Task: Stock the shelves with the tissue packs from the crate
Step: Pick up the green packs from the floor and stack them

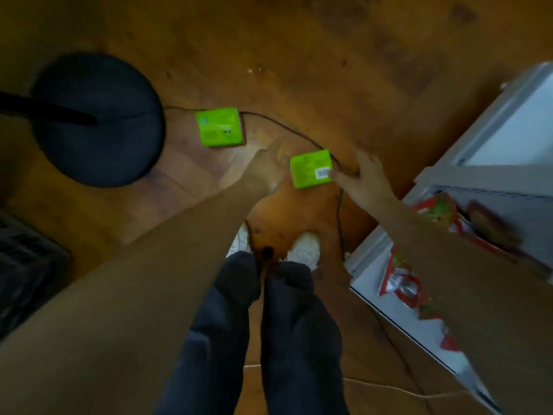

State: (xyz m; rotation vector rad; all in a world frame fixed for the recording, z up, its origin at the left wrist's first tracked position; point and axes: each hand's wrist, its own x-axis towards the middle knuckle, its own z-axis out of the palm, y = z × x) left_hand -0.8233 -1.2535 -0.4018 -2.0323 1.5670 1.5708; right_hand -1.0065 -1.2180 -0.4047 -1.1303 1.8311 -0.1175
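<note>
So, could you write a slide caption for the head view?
Left hand and right hand reach for the nearer green tissue pack on the wooden floor.

We see a glossy wooden floor (299,55) under two shiny plastic-wrapped tissue packs (220,127). Our trousers (233,324) look like soft matt cloth.

No legible text, near green tissue pack (311,169) bears white barcode sticker (323,172) at its right edge, digits blurred, far-left green tissue pack (220,127) shows pale print, unreadable, red packets (404,290) at near right, print blurred.
</note>
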